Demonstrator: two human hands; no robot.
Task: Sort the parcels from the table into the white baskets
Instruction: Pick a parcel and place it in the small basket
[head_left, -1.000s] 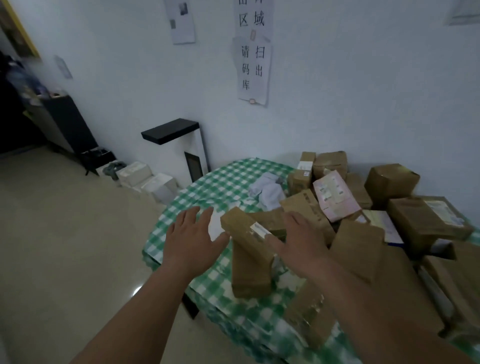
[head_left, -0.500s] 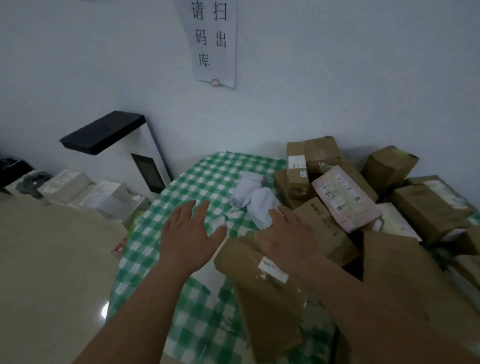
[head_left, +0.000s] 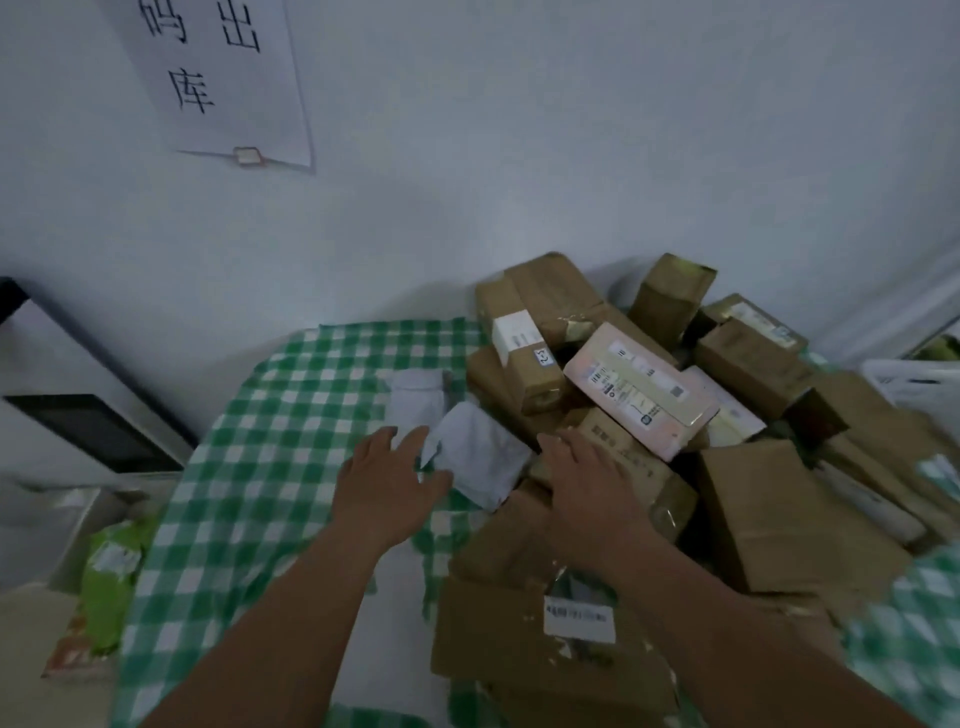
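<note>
Left hand (head_left: 387, 486), fingers spread, over green checked tablecloth (head_left: 270, 441) beside grey mailer bag (head_left: 475, 454). Right hand (head_left: 589, 488), fingers extended, resting flat atop brown cardboard parcels (head_left: 644, 467).

A parcel depot — piled cardboard parcels (head_left: 597, 374) and a handwritten wall notice (head_left: 218, 78) show it.

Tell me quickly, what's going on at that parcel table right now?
Left hand open, over the grey mailer bag. Right hand open, on brown boxes. No parcel gripped. Pink box stacked above them.
</note>
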